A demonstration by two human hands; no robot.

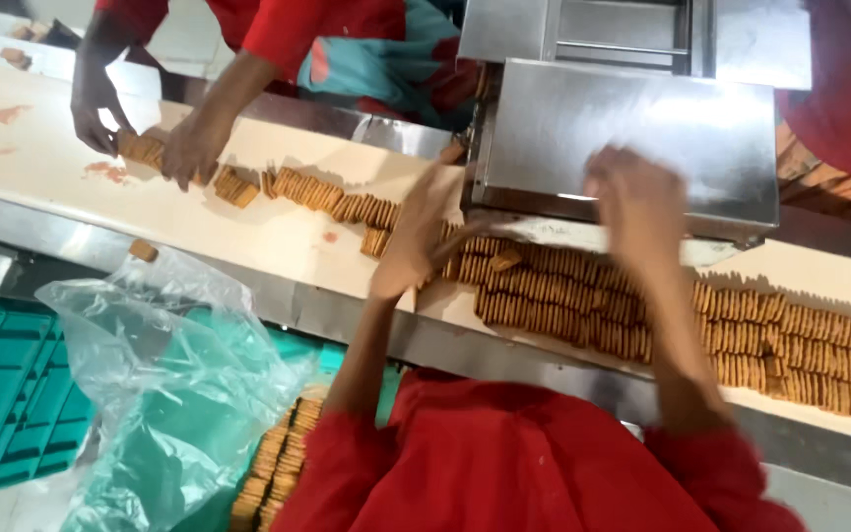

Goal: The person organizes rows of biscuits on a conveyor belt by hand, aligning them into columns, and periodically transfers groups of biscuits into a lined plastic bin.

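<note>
My left hand [416, 232]: fingers [433, 192] held straight and pressed together, raised on edge, holding nothing. The near end of the biscuit rows [563, 300] lies just beside and below it.

My right hand [637, 202]: blurred, fingers [615, 169] loosely spread and curled downward, hovering above the same rows, apart from them as far as I can tell. Nothing is pinched in it.

Biscuit rows: brown biscuits standing on edge, packed in several long lines between my two hands and running on past my right hand along the conveyor belt [248, 232].

Conveyor belt: cream-coloured, with a few reddish stains far beyond my left hand. A thinner single line of biscuits [332, 195] runs from the rows across it.

Metal machine housing [632, 133]: plain steel box directly behind the biscuit rows, standing over the belt.

Co-worker's hands [140, 138]: on the far side of the belt from the rows, closed around a short stack of biscuits; red sleeves above.

Clear plastic bag [164, 365]: crumpled, on my side of the belt, below my left hand.

Green crates [7, 394]: ribbed plastic, beside the bag, further from the rows.

Stacked biscuits [278, 463]: below the belt, near my red sleeve [504, 463].
</note>
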